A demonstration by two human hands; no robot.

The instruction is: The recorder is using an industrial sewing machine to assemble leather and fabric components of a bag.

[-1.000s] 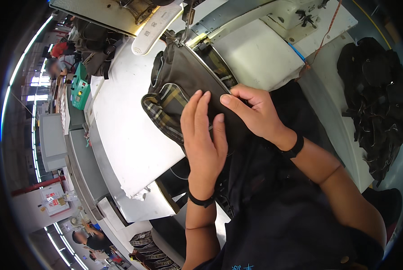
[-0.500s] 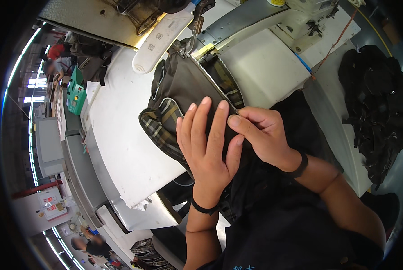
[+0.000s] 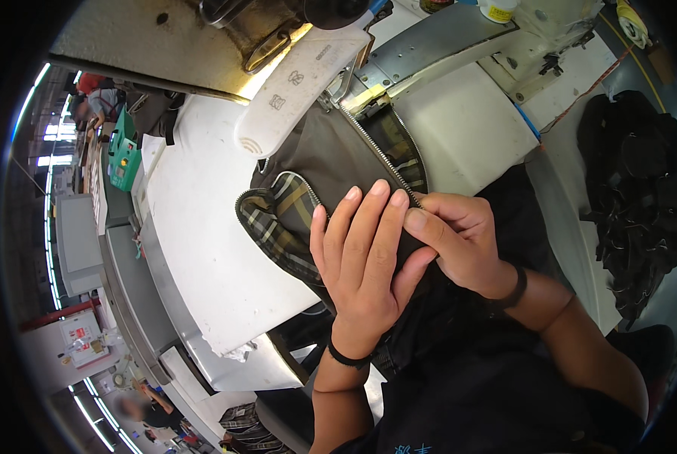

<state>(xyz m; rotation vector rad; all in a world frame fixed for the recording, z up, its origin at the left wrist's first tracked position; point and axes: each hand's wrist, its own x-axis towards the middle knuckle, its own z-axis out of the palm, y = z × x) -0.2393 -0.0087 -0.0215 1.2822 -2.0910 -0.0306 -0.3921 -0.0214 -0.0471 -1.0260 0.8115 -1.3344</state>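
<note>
A dark brown-grey fabric piece (image 3: 327, 155) with plaid-lined flaps (image 3: 282, 216) lies on the white work surface, its far end at the sewing machine's foot (image 3: 335, 98). A metal-toothed zipper (image 3: 376, 147) runs along its right side toward me. My left hand (image 3: 365, 261) rests flat on the fabric, fingers stretched forward beside the zipper and thumb apart. Close on its right, my right hand (image 3: 463, 238) pinches the zipper edge between thumb and forefinger. The pinched spot is partly hidden by the fingers.
A white bar-shaped part (image 3: 301, 87) of the machine overhangs the fabric's far left. At right lies a heap of dark fabric pieces (image 3: 633, 197). A green device (image 3: 124, 155) stands at far left, where other people work. A small white-and-yellow container (image 3: 499, 9) sits at the back.
The view has shifted, with the machine now lower and farther right in it. My left fingers have slid right, closer to the zipper. My right hand keeps its pinch.
</note>
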